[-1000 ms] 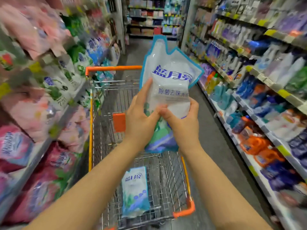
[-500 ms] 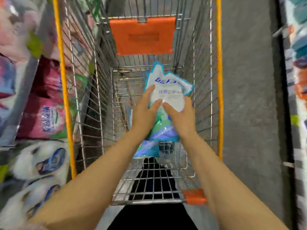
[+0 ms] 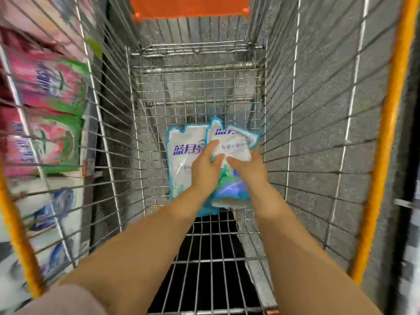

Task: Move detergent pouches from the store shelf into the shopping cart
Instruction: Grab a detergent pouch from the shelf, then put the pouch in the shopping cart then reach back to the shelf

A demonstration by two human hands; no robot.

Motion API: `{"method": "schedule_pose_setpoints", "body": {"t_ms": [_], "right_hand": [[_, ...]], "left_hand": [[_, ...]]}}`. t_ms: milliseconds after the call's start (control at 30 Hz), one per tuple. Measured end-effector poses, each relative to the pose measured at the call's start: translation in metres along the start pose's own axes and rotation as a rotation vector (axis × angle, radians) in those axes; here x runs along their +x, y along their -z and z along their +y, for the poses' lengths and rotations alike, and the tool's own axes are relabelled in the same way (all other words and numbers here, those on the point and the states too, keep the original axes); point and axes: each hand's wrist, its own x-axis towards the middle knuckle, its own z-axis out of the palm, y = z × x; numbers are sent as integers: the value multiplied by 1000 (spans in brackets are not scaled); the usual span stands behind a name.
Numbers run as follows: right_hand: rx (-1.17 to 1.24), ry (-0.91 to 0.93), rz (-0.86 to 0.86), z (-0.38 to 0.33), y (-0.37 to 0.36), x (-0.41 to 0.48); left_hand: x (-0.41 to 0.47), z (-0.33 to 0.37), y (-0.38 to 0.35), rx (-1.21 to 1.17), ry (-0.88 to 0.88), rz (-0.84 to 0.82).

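Both my arms reach down into the wire shopping cart (image 3: 295, 123). My left hand (image 3: 205, 169) and my right hand (image 3: 248, 167) grip a white and blue detergent pouch (image 3: 234, 142) low over the cart floor. It overlaps a second, matching pouch (image 3: 181, 153) that lies flat on the cart floor to its left. My left hand covers part of that lying pouch. The lower end of the held pouch shows green and blue print between my wrists.
The cart has orange rails (image 3: 384, 142) on both sides and an orange flap (image 3: 188, 6) at the far end. Through the left cart wall I see pink pouches (image 3: 47, 87) and white pouches (image 3: 52, 210) on the store shelf. Grey floor lies to the right.
My hands have lowered the pouch from chest height, down into the cart, until it rests against the pouch lying on the floor. My view has tilted downward.
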Motion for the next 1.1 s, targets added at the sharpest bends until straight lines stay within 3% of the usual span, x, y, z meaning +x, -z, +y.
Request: {"method": "schedule_pose_setpoints", "body": {"t_ms": [300,500,767,900,1100], "right_hand": [[72,-134,-15,37,0,0],[30,-113,4,23,10,-20],[-74,336,-88,-49,73,-122],[-143,619,-163,-65,82,-196],[-65,930,-275,-33,99,-320]], "left_hand": [[-13,-20,-11,132,78,-63],[-17,-10,7,226,113,33],[-85,71,42,-51,-53,137],[-150,106,64,-79,-214,283],[-282,121,96,-208,-362,574]]}}
